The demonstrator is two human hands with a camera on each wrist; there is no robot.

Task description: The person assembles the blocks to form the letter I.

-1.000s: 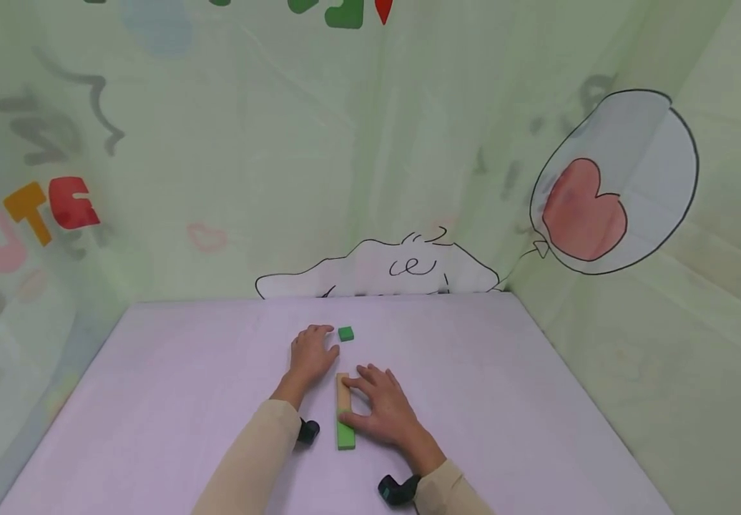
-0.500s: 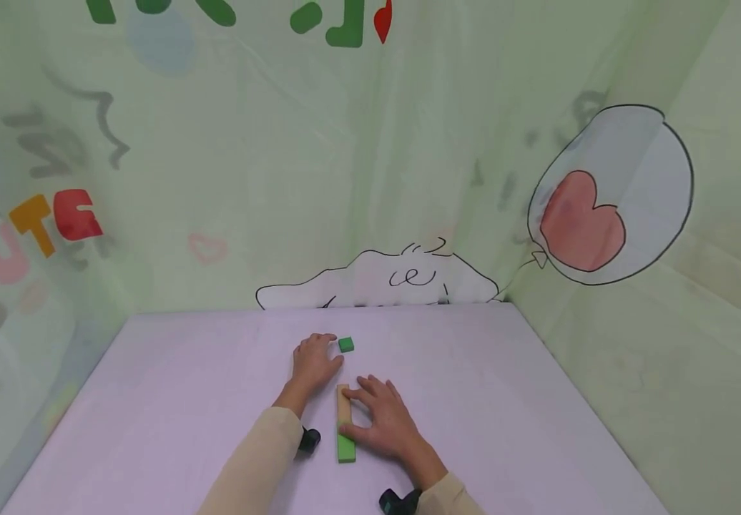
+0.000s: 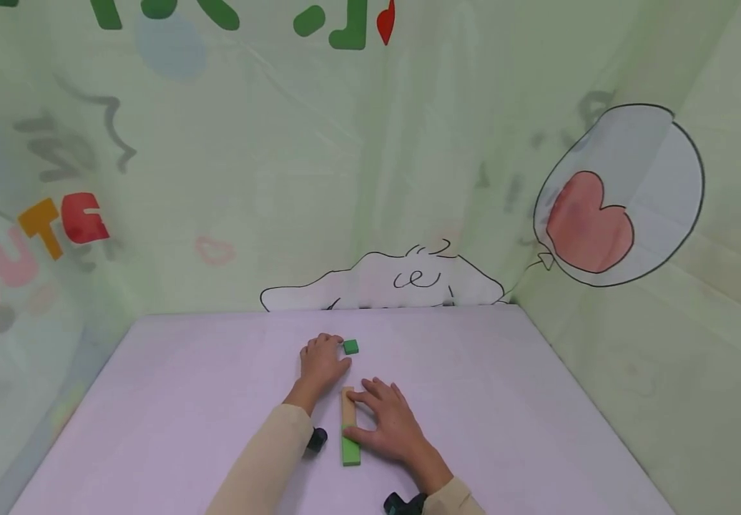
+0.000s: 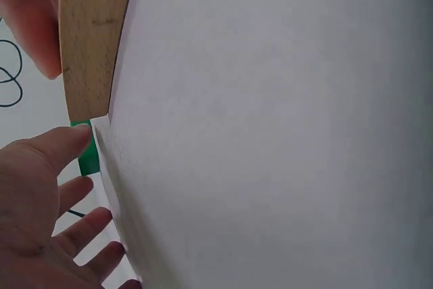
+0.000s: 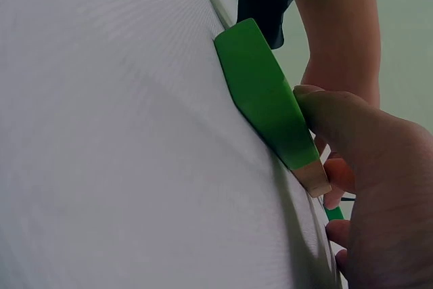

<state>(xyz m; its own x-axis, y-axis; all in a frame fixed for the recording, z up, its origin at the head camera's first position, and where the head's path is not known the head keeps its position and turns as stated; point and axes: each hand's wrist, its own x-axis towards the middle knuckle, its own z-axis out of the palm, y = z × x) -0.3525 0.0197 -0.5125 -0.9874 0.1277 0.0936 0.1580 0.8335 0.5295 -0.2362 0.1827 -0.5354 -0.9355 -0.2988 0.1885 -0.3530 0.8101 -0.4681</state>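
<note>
A small dark-green block (image 3: 350,347) lies on the table toward the back. My left hand (image 3: 321,363) is just left of it, index finger by its left side and thumb apart in front. Nearer lies a long narrow wooden strip, plain wood (image 3: 347,406) at the far end and light green (image 3: 351,452) at the near end; whether it is one piece or two end to end, I cannot tell. My right hand (image 3: 391,422) rests along the strip's right side, thumb on the green part and index finger on the plain part. Its other fingers are spread.
The table (image 3: 506,415) has a pale lilac cover. Printed curtains (image 3: 280,157) hang behind it and at both sides. A black wrist device (image 3: 404,503) sits by the right cuff, another (image 3: 316,439) by the left.
The head view has shifted slightly. My left hand has drawn closer to the small green block, its index finger now beside it. The right hand and the strip look unmoved on the table.
</note>
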